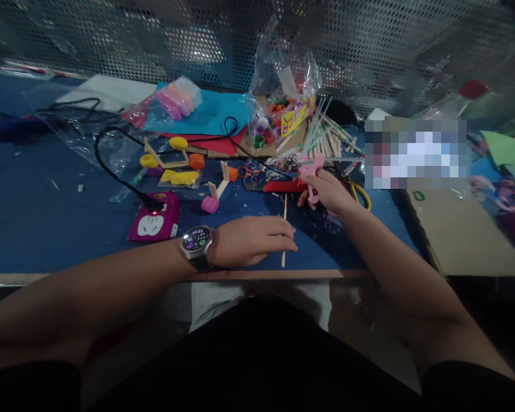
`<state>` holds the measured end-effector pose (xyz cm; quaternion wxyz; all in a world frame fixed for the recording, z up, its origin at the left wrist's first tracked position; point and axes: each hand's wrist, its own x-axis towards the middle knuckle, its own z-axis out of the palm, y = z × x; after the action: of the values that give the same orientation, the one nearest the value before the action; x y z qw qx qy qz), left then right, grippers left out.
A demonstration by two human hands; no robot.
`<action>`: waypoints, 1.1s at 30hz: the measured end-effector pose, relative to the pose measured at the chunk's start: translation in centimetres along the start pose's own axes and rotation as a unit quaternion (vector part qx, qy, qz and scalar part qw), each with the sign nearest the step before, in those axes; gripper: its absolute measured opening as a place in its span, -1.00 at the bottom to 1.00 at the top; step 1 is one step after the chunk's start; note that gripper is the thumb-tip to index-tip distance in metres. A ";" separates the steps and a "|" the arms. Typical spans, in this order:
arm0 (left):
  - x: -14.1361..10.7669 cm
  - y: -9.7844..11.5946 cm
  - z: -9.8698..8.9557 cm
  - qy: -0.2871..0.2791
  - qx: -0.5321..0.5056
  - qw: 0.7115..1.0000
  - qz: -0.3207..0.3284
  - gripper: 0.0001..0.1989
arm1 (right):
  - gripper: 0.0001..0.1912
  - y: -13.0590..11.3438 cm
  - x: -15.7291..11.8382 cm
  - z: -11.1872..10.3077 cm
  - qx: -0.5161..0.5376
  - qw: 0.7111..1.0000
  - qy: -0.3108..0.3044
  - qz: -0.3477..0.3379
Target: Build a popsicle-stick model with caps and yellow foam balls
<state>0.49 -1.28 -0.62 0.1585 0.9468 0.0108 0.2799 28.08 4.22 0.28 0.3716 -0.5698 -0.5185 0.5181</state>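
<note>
My right hand (pixel 332 194) is wrapped round the handle of a pink hot glue gun (pixel 311 166), which has a clear glue stick (pixel 332 158) at its back and is raised over the table. My left hand (pixel 255 240), a watch (pixel 196 243) on its wrist, lies near the table's front edge with the fingers stretched out. Its fingertips rest over a thin wooden stick (pixel 285 210); whether they press on it I cannot tell. Just beyond lies a red-handled tool (pixel 283 186), partly hidden by the glue gun. Several small stick pieces joined to coloured caps, one with a pink cap (pixel 210 204), stand left of it.
A purple power socket (pixel 169 209) with a plugged-in black cord (pixel 105 163) sits left. Wooden sticks (pixel 326 140), a bag of coloured caps (pixel 278 114) and blue sheets (pixel 223 114) lie at the back. Yellow-handled scissors (pixel 363 197) and cardboard (pixel 455 240) are right.
</note>
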 end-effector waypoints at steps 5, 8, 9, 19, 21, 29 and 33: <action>-0.1 0.3 -0.2 -0.018 -0.005 1.000 0.009 -0.50 | -0.69 -0.1 -0.5 0.1 0.027 1.000 -0.008 -0.004; -0.1 0.3 -0.2 -0.030 -0.010 1.000 0.005 -0.50 | -0.65 0.1 -0.2 0.2 0.050 0.999 -0.008 -0.002; -0.1 0.2 -0.2 -0.027 -0.010 1.000 0.005 -0.49 | -0.64 0.2 -0.1 0.1 0.056 0.998 -0.006 -0.001; -0.4 0.0 0.1 -0.016 -0.018 1.000 0.005 -0.46 | -0.72 1.4 1.3 -3.3 -0.044 0.980 0.161 -0.112; -0.4 0.0 0.1 -0.017 -0.020 1.000 0.006 -0.46 | -0.69 1.6 1.4 -3.6 -0.053 0.973 0.181 -0.135; -0.4 0.0 0.0 -0.016 -0.009 1.000 0.007 -0.49 | -0.56 1.3 1.0 -4.2 -0.106 0.956 0.212 -0.174; -0.4 0.1 0.1 -0.013 -0.012 1.000 0.010 -0.51 | -0.52 1.3 0.7 -4.5 -0.108 0.956 0.207 -0.175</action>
<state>0.16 -1.40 -0.90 0.1673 0.9483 -0.0045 0.2697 32.67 5.17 -0.29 0.4916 -0.6019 -0.5747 0.2564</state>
